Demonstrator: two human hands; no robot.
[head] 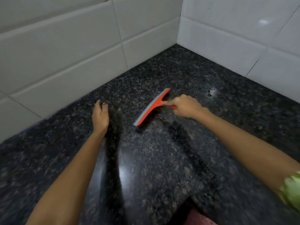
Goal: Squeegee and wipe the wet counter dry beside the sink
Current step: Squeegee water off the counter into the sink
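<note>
Nearest the viewer, at the front edge of the dark speckled granite counter, a notch in the edge exposes a patch of reddish surface below. A green sleeve is visible at the right margin, on the right upper arm. Both bare forearms extend forward over the counter. A bright reflection lies on the polished stone between the forearms, and a second glossy patch lies farther right, toward the right-hand wall. The left hand rests palm-down on the counter, fingers extended and close together, grasping nothing; its fingertips point toward the rear wall edge. The right hand is clenched around the handle of the red squeegee, with the index finger laid forward along the handle toward the head. The squeegee sits mid-counter, between the two hands and to the right of the left hand. Its grey blade runs diagonally and faces the left hand, the near end low over the stone, where it casts a dark shadow; blade contact cannot be confirmed. Beyond, white wall tiles border the counter on the rear and right edges, meeting at the far corner.
</note>
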